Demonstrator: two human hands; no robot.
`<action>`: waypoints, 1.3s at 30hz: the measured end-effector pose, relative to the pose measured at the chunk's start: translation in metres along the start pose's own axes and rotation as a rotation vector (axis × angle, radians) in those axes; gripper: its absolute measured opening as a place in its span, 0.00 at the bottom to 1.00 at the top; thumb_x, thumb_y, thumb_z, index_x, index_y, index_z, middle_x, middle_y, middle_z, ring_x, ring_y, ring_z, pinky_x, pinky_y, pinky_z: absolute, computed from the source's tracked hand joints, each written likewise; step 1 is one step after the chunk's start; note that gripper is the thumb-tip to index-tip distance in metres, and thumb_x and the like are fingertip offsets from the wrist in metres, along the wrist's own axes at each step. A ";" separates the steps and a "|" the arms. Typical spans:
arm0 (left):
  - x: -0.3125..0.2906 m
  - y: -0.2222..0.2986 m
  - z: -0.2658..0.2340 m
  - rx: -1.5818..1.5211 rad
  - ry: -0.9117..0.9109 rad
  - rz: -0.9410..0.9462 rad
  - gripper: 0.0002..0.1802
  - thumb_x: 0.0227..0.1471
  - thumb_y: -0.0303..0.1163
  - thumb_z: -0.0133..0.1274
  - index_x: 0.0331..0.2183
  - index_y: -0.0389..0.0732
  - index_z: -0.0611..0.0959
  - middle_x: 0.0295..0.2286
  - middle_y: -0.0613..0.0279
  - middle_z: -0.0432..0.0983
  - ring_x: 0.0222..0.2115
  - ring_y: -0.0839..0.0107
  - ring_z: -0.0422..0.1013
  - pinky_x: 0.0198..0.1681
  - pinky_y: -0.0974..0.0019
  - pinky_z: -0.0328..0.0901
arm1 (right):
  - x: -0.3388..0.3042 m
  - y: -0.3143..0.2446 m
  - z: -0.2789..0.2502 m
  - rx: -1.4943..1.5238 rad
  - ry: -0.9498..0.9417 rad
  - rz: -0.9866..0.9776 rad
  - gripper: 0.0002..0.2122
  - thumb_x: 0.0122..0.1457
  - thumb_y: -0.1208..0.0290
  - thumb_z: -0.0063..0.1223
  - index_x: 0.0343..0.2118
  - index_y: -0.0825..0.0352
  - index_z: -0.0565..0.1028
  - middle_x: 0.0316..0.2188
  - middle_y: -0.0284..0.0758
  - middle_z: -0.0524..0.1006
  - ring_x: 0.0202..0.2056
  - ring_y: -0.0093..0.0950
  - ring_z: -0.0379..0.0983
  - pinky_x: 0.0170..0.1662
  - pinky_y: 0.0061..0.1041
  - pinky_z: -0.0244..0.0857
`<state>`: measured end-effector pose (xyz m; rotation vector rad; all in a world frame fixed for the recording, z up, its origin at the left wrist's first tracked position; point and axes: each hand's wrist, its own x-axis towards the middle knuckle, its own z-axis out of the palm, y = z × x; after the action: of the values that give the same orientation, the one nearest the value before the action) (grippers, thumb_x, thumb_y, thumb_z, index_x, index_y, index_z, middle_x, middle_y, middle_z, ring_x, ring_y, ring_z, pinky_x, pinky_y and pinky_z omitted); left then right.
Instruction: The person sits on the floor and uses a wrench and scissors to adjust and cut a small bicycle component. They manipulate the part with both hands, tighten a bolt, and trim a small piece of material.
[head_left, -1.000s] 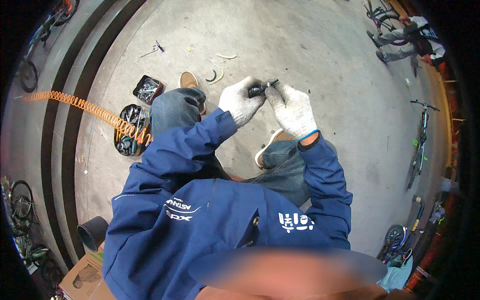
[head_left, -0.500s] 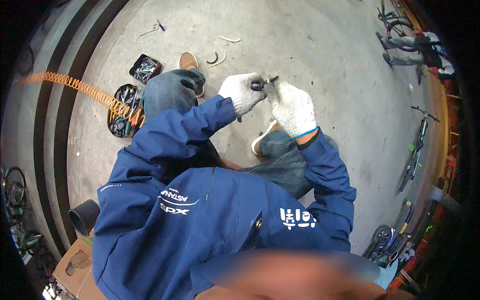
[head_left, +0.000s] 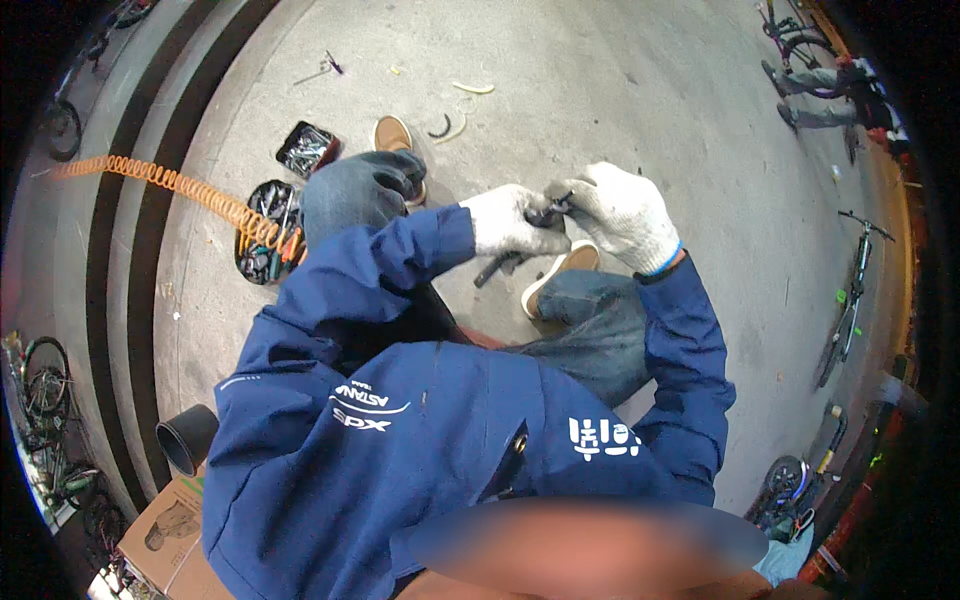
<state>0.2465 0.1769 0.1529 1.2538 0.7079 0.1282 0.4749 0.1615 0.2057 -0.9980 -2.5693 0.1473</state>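
My left hand (head_left: 512,222), in a white knit glove, is closed around a small black part with a thin rod end (head_left: 546,214). A dark tube-like piece (head_left: 488,271) sticks out below this hand, and I cannot tell whether it belongs to the same part. Against the part's upper end, my right hand (head_left: 628,215), also gloved, has its fingers pinched together by the rod. Much of the part is hidden by the gloves. Both hands are in front of my body, above the concrete floor (head_left: 560,120) and between my knees.
To the left are a box of small metal pieces (head_left: 332,150), a black tray of tools (head_left: 247,265) and an orange coiled hose (head_left: 160,177). Pale tube scraps (head_left: 473,88) lie ahead. A bicycle (head_left: 850,290) is at right, a cardboard box (head_left: 165,545) lower left. A person (head_left: 822,100) stands far right.
Both hands have come slightly nearer and to the right in the picture. The black part has turned, and the dark piece below my left hand shows more. The whole view has shifted a little.
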 end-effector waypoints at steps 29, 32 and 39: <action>-0.006 0.056 -0.038 0.262 -0.444 -0.041 0.14 0.58 0.39 0.66 0.34 0.38 0.82 0.19 0.66 0.74 0.18 0.76 0.73 0.18 0.69 0.68 | 0.038 -0.028 -0.031 -0.360 0.282 -0.045 0.16 0.50 0.62 0.67 0.43 0.57 0.82 0.33 0.32 0.79 0.41 0.35 0.77 0.54 0.46 0.69; 0.003 0.053 -0.038 0.351 -0.471 -0.036 0.16 0.57 0.41 0.67 0.35 0.38 0.83 0.19 0.65 0.75 0.18 0.75 0.73 0.20 0.68 0.70 | 0.061 -0.021 -0.044 -0.357 0.220 -0.165 0.13 0.50 0.60 0.66 0.37 0.59 0.83 0.33 0.32 0.80 0.41 0.34 0.78 0.54 0.43 0.70; 0.026 0.043 -0.038 0.343 -0.153 -0.086 0.16 0.55 0.41 0.68 0.32 0.38 0.82 0.17 0.63 0.74 0.15 0.72 0.74 0.17 0.65 0.73 | 0.101 -0.012 -0.040 -0.583 -0.295 -0.165 0.07 0.50 0.70 0.58 0.27 0.68 0.81 0.27 0.40 0.77 0.38 0.40 0.76 0.46 0.38 0.70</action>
<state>0.2581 0.2342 0.1756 1.5395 0.6672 -0.1651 0.4142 0.2189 0.2763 -0.9989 -3.0315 -0.5710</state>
